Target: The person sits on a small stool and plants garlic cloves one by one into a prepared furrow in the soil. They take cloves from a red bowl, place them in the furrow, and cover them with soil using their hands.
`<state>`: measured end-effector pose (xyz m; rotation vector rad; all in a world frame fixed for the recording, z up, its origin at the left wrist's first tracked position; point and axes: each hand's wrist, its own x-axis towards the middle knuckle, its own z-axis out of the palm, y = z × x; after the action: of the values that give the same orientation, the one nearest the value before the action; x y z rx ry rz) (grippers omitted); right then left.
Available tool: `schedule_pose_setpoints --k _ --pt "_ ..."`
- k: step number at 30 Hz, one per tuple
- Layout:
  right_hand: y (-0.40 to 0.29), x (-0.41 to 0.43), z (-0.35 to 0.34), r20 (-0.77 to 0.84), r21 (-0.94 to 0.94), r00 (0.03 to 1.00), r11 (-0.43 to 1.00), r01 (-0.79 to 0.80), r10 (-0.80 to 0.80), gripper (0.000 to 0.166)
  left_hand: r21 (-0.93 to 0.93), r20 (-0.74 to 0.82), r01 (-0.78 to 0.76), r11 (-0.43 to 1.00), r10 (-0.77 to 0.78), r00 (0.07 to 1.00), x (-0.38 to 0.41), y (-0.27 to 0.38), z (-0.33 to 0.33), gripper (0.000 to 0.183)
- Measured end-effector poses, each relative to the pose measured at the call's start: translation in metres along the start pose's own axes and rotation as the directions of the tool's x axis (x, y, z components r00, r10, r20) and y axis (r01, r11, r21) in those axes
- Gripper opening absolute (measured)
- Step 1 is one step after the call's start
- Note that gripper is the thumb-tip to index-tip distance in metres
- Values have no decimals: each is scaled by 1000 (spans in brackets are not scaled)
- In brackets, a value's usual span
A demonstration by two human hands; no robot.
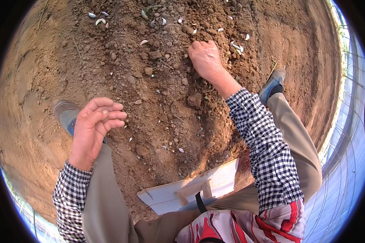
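Observation:
My right hand (205,59) reaches down to loose brown soil (176,91), back of the hand up, fingers curled under. Its fingertips are hidden, so whatever they may pinch cannot be seen. Just beyond its knuckles lies a pale garlic clove (194,31), and a small cluster of cloves (237,47) is to its right. My left hand (95,127) hovers above my left knee, palm turned up and fingers loosely bent, with nothing visible in it. Farther off to the left, more garlic cloves (100,21) rest on the soil, and a single clove (144,42) sits nearer the middle.
A white board (225,179) with tan strips lies on the ground between my legs. My left shoe (66,115) and right shoe (273,85) flank the strip of clods. Small stones, including one clod (194,99), dot the soil. Translucent sheeting (343,182) curves along the right edge.

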<state>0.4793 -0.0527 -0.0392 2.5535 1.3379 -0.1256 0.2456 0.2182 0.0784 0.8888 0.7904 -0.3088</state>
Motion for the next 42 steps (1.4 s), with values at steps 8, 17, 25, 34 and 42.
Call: schedule_pose_setpoints --k 8,17,25,34,42 --pt "30 -38 -20 -218 266 975 964 13 47 11 -9 -27 -1 1000 0 1000 -5 -5 0 22" --pt "26 -41 -3 -138 359 990 930 73 -25 5 -6 -9 -1 1000 1 1000 2 -8 -1 22" --pt "-18 -73 -57 34 825 984 551 -126 173 8 44 56 86 995 -88 995 8 -14 13 20" --pt "-91 -80 -100 -171 749 984 655 95 54 13 372 225 142 917 -237 945 32 -39 63 19" --pt "-96 -91 -91 -107 961 992 264 85 71 11 312 244 183 932 -264 933 27 -48 55 19"
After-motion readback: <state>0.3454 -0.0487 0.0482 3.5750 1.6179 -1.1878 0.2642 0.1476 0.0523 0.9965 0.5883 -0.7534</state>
